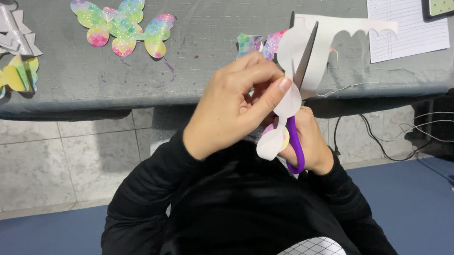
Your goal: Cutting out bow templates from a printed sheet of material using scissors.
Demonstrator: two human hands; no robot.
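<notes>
White paper (307, 52) is pinched between the left hand's (236, 103) thumb and fingers, rising above them. Just right, scissors (301, 79) cut its edge, purple handles gripped by the right hand (310, 143). Table (74, 74) edge lies beyond.

Two rainbow butterflies (121, 24), one scissors (301, 85)

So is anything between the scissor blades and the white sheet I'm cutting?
Nothing visible. The scissors, in the right hand, have their open blades right at the white sheet. The left hand pinches the cut white shape just below the blades, its thumb close beside them.
</notes>
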